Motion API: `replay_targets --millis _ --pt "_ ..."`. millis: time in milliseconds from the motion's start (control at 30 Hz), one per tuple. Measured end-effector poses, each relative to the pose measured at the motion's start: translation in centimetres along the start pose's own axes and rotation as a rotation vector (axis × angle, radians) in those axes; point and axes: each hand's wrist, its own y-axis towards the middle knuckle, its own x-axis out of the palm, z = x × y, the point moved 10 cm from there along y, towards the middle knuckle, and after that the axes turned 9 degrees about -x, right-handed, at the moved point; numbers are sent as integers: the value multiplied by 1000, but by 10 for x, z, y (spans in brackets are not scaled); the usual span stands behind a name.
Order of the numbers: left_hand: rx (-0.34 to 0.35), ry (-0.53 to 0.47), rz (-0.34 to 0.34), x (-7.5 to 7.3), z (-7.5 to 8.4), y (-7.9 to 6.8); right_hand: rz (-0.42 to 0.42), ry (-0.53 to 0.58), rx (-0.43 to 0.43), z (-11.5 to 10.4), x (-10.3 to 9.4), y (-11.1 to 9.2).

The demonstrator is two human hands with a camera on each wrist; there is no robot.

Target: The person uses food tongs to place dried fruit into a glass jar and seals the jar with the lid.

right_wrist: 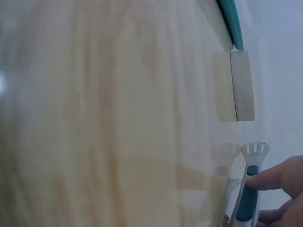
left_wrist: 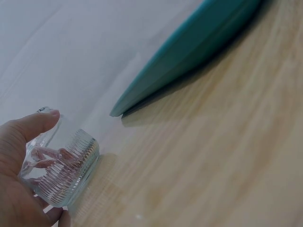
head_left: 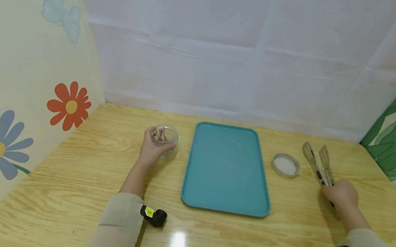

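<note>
My left hand (head_left: 151, 150) grips a clear glass jar (head_left: 170, 136) left of the blue-green tray (head_left: 227, 171). In the left wrist view, the jar (left_wrist: 71, 172) has ribbed sides and holds several small brownish pieces; the thumb lies near its rim and other fingers are partly hidden behind it. On the right side of the table, my right hand (head_left: 343, 195) holds a pair of tongs (head_left: 315, 167), their two slotted heads spread and pointing toward the back. The right wrist view shows the thumb on a dark teal grip of the tongs (right_wrist: 247, 203).
A round, pale-rimmed lid (head_left: 286, 165) lies between the tray and the tongs. The wooden table (head_left: 74, 174) meets a white cloth backdrop (head_left: 227, 61) at its back edge. Flower-printed panels (head_left: 9, 77) stand at the left and right sides.
</note>
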Motion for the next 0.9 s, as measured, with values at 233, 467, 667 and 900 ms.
replay_targets --millis 233,467,667,900 --pt "-7 17 7 -1 -1 0 -29 -8 -5 1 4 0" --pt "-14 25 4 -2 -1 -1 -41 4 1 2 7 0" --pt "-13 22 11 -2 -2 1 -51 24 27 6 8 0" --pt "-10 13 5 -1 -1 0 -55 19 14 3 8 -1"
